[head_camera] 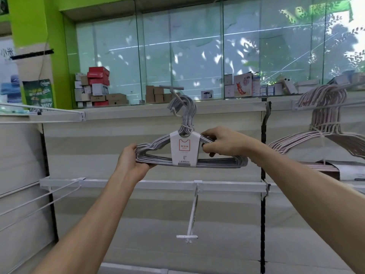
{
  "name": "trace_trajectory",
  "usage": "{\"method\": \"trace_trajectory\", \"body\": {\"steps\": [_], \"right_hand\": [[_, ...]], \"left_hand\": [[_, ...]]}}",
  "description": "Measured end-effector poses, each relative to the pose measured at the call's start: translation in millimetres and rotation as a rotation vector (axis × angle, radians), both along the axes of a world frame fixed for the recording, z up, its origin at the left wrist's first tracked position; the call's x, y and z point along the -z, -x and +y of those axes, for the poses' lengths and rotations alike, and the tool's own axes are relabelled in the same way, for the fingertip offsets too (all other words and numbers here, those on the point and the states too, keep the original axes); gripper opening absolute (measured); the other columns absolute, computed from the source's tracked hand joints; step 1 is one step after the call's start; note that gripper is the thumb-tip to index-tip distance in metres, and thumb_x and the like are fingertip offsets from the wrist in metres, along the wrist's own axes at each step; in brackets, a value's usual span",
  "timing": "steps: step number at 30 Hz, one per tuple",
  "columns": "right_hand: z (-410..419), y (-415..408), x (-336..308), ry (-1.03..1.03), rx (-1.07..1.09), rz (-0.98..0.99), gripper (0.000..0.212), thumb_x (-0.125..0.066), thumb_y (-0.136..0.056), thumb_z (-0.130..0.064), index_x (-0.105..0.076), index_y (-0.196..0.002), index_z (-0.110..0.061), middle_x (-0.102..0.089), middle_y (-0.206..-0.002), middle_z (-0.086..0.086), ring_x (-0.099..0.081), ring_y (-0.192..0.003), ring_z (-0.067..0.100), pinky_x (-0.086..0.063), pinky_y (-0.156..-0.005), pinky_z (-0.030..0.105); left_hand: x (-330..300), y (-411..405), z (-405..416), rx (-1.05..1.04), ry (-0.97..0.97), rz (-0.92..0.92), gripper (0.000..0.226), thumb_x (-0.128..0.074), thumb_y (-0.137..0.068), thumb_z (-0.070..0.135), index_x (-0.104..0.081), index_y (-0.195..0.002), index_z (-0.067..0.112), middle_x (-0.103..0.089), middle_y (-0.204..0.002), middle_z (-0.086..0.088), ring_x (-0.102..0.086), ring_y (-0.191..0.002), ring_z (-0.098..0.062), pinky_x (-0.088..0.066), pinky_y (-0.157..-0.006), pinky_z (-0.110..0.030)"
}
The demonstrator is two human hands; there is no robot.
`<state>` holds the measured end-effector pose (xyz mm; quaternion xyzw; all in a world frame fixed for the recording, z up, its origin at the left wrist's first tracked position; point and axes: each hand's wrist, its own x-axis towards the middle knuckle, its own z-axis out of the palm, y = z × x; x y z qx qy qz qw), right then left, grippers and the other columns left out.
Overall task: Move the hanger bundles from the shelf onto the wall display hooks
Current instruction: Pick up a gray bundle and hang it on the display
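A bundle of grey hangers with a white paper label is held up in front of the wall panel. My left hand grips its left end. My right hand grips its right shoulder beside the label. The bundle's hooks are looped over a white display hook with a T-shaped tip that sticks out from the upper rail. A second bundle of pinkish hangers hangs on a hook at the right.
A lower rail carries a bare white display hook pointing toward me. Thin wire arms jut out at left. Boxes line the ledge under the window. A black upright splits the panels.
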<state>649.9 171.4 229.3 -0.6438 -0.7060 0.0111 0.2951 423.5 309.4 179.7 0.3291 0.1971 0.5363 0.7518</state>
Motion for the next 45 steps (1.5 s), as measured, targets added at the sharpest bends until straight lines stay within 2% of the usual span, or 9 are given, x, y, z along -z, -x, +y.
{"method": "trace_trajectory", "body": {"steps": [4,11,17,20,24,28,36,41,45], "right_hand": [[5,1,3,-0.035,0.050,-0.124,0.017,-0.060,-0.088,-0.029,-0.064,-0.103,-0.021,-0.067,-0.081,-0.005,-0.062,-0.070,0.012,-0.042,-0.058,0.025],[10,3,6,-0.010,0.135,-0.258,0.026,-0.059,-0.087,-0.033,-0.059,-0.110,-0.021,-0.067,-0.098,0.001,-0.061,-0.083,0.018,-0.052,-0.074,0.036],[7,5,8,-0.022,0.145,-0.239,0.035,-0.062,-0.085,-0.036,-0.058,-0.117,-0.023,-0.068,-0.103,0.000,-0.062,-0.087,0.019,-0.051,-0.077,0.036],[3,10,7,-0.027,0.152,-0.244,0.042,-0.063,-0.084,-0.037,-0.054,-0.123,-0.023,-0.068,-0.106,0.001,-0.063,-0.089,0.020,-0.054,-0.083,0.041],[-5,18,9,-0.058,0.169,-0.257,0.055,-0.063,-0.084,-0.039,-0.049,-0.133,-0.017,-0.067,-0.115,0.006,-0.062,-0.096,0.023,-0.054,-0.089,0.044],[-19,25,17,-0.111,0.229,-0.296,0.073,-0.056,-0.081,-0.057,-0.042,-0.141,-0.018,-0.060,-0.128,0.006,-0.058,-0.107,0.025,-0.051,-0.093,0.048],[-55,31,54,-0.392,0.422,-0.457,0.058,-0.053,-0.094,-0.052,-0.047,-0.140,-0.018,-0.056,-0.136,0.005,-0.050,-0.124,0.027,-0.043,-0.101,0.043],[-89,36,72,-0.439,0.458,-0.485,0.044,-0.057,-0.096,-0.039,-0.057,-0.132,-0.014,-0.062,-0.120,0.005,-0.054,-0.112,0.025,-0.043,-0.094,0.037],[-129,38,82,-0.443,0.487,-0.461,0.038,-0.058,-0.096,-0.036,-0.061,-0.126,-0.014,-0.065,-0.118,0.004,-0.057,-0.111,0.024,-0.045,-0.094,0.037]], "left_hand": [[5,-3,4,0.020,0.004,-0.022,0.026,-0.030,-0.105,0.018,-0.049,-0.115,0.004,-0.056,-0.123,-0.023,-0.055,-0.110,-0.040,-0.040,-0.103,-0.066],[8,-4,2,-0.027,-0.016,0.016,0.036,-0.031,-0.100,0.013,-0.053,-0.126,0.001,-0.063,-0.121,-0.024,-0.059,-0.108,-0.036,-0.045,-0.103,-0.058],[12,4,8,-0.336,-0.179,0.386,0.019,-0.048,-0.096,0.016,-0.059,-0.080,0.014,-0.061,-0.080,-0.005,-0.055,-0.074,-0.020,-0.044,-0.079,-0.036],[13,9,11,-0.489,-0.425,0.614,0.018,-0.050,-0.096,0.026,-0.063,-0.095,0.014,-0.058,-0.093,-0.005,-0.047,-0.088,-0.018,-0.034,-0.079,-0.035],[13,19,-3,-0.605,-0.696,0.805,0.030,-0.051,-0.100,0.037,-0.062,-0.121,0.019,-0.061,-0.118,0.001,-0.055,-0.107,-0.016,-0.040,-0.089,-0.031],[11,23,-30,-0.662,-0.998,0.818,0.021,-0.055,-0.100,0.029,-0.064,-0.117,0.019,-0.059,-0.118,0.001,-0.059,-0.104,-0.014,-0.047,-0.089,-0.028],[8,15,-86,-0.561,-1.358,0.772,0.015,-0.055,-0.100,0.021,-0.063,-0.113,0.016,-0.061,-0.112,0.002,-0.056,-0.104,-0.007,-0.048,-0.071,-0.008],[3,6,-110,-0.425,-1.412,0.678,0.014,-0.055,-0.100,0.023,-0.062,-0.112,0.022,-0.064,-0.106,0.012,-0.060,-0.102,-0.002,-0.055,-0.088,-0.030],[10,-2,-131,-0.307,-1.426,0.587,0.014,-0.056,-0.100,0.023,-0.063,-0.113,0.024,-0.067,-0.104,0.012,-0.063,-0.099,-0.004,-0.055,-0.086,-0.026]]}}
